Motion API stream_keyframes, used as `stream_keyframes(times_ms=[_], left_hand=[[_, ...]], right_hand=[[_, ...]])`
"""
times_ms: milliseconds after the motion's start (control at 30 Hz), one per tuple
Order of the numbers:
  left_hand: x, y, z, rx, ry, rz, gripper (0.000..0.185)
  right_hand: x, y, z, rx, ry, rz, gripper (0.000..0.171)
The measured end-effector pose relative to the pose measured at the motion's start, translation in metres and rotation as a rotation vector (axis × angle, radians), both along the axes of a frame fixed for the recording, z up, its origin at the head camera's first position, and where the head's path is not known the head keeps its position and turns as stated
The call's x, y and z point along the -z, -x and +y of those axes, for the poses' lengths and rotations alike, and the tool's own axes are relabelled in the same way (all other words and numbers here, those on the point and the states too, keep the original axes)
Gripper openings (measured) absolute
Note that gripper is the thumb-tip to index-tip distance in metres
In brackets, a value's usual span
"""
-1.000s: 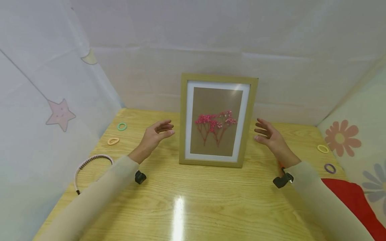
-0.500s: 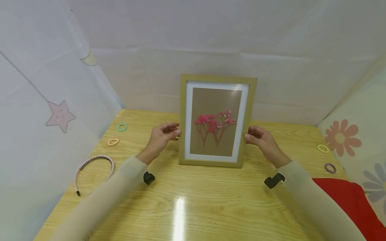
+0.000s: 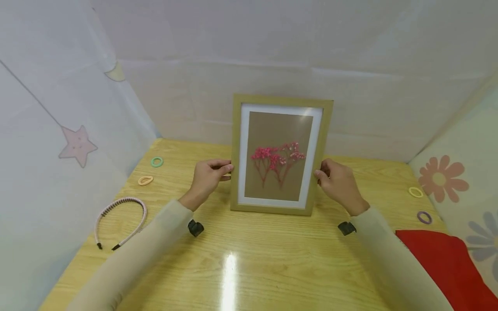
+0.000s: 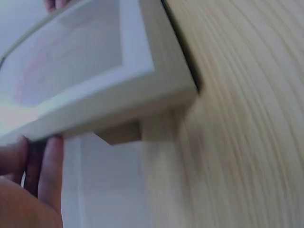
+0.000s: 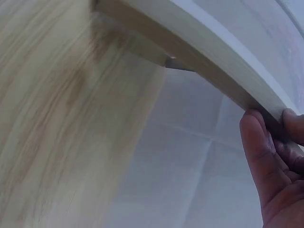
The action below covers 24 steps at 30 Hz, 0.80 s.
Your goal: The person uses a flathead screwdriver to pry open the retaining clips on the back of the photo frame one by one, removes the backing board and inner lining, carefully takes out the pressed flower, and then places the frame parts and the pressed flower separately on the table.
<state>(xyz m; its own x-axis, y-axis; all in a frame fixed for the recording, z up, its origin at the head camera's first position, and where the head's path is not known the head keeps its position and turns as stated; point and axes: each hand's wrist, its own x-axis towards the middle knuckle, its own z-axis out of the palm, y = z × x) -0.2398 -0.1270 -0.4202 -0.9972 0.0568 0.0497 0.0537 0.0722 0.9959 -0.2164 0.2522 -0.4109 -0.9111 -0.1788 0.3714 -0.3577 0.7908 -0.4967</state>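
We closed both hands on the picture frame.

A second before, our hands hung spread and apart from it; now our left hand (image 3: 208, 175) at 9 o'clock and our right hand (image 3: 337, 181) at 3 o'clock pinched the side rails of the picture frame (image 3: 280, 153), thumbs in front, so it seemed ready to be lifted. It stood upright at the middle of the wooden table (image 3: 249, 263). Farther out lay a headband (image 3: 120, 220) at 8 o'clock, hair ties (image 3: 157, 162) at 10, and pale cloth walls (image 3: 272, 52) behind.
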Motion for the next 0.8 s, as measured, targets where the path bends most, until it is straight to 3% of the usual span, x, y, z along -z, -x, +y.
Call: stream_keyframes(times_ms=[167, 433, 533, 700, 800], left_hand=[[-0.011, -0.008, 0.007, -0.114, 0.026, -0.005, 0.022], [-0.014, -0.014, 0.009, -0.199, 0.122, 0.196, 0.016], [-0.014, -0.017, 0.009, -0.240, 0.146, 0.262, 0.012], [-0.011, -0.025, 0.011, -0.246, 0.120, 0.337, 0.013], [-0.012, -0.028, 0.014, -0.219, 0.022, 0.334, 0.022]], right_hand=[[0.000, -0.006, -0.008, 0.030, -0.016, 0.109, 0.013], [0.000, -0.016, -0.022, 0.066, -0.099, 0.418, 0.016], [0.000, -0.020, -0.026, 0.090, -0.093, 0.485, 0.018], [0.002, -0.025, -0.029, 0.140, 0.048, 0.438, 0.010], [-0.003, -0.027, -0.025, -0.045, 0.371, 0.287, 0.021]])
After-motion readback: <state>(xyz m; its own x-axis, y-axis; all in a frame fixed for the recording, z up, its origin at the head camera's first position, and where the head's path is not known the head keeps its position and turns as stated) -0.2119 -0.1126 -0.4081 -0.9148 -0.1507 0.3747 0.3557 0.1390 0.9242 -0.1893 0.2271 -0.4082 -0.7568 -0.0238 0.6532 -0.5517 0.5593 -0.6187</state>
